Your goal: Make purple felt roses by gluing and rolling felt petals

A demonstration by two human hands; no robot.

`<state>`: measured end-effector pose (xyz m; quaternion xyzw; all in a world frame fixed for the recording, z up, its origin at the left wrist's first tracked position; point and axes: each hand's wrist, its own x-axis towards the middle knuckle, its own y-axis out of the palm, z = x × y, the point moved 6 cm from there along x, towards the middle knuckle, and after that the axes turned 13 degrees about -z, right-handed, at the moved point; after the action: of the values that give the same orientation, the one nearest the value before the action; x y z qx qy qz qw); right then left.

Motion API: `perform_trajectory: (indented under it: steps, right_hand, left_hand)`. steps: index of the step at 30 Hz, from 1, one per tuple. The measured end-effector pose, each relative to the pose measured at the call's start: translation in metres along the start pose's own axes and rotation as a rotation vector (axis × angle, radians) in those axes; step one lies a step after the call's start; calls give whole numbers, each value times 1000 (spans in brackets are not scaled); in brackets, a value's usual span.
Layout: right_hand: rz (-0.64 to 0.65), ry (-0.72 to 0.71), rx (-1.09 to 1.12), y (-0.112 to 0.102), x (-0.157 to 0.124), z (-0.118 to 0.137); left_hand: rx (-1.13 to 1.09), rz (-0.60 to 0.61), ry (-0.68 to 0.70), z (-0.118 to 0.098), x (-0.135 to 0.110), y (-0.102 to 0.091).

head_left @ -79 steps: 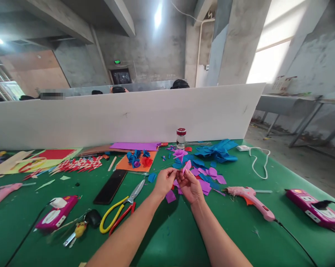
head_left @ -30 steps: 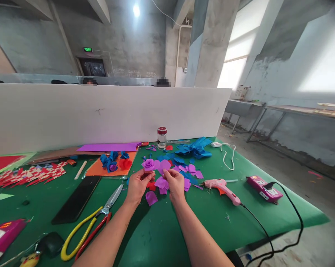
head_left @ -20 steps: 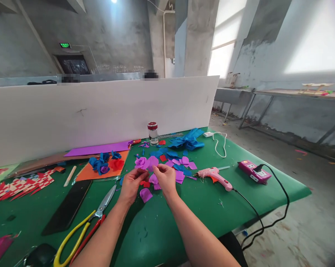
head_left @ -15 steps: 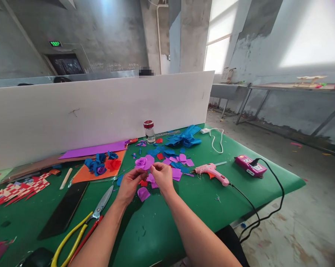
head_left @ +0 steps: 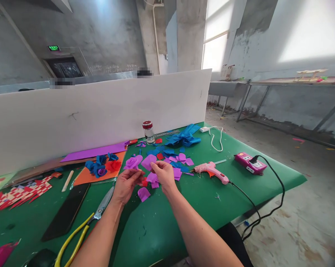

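Note:
My left hand is closed around the base of a purple paper rose, held above the green table. Between the thumb and fingers of my right hand is a single purple paper petal, just right of the rose and apart from it. Loose purple petals lie under and beyond my hands, with red and blue pieces among them. A pink glue gun lies right of my right hand, its cord running off the table edge. Scissors with yellow handles lie by my left forearm.
Finished blue and red paper flowers sit on an orange sheet. A dark phone-like slab lies at left. Farther back are a red-lidded jar, blue crepe paper and a white board. A magenta power strip stands at right.
My right hand has drawn the petal away from the rose, so a gap now shows between them. My left hand has shifted slightly left with the rose.

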<state>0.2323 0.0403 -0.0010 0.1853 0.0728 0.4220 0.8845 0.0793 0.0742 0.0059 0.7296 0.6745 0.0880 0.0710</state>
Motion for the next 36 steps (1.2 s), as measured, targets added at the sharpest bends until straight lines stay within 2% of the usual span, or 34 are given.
perform_trajectory:
  steps: [4,11,18,23,30,36]
  right_hand:
    - [8,-13,-15,1,-3,-3]
    - [-50,-121,-91,0,-4,-6]
    - [-19,-141,-78,3,-8,-1]
    - [1,-121,1,3,-10,7]
    - [-56,-130,-117,-1,-5,-1]
    - [10,-55,-110,2,-10,2]
  left_hand:
    - [-5,-44,-7,3,2,-4]
    - [-27,-40,1,7,3,-3]
    - [-32,-15,9,6,1,-1]
    - [66,39,98,8,2,-4]
    - [106,-8,143,9,7,-7]
    - [232,21,196,11,6,-5]
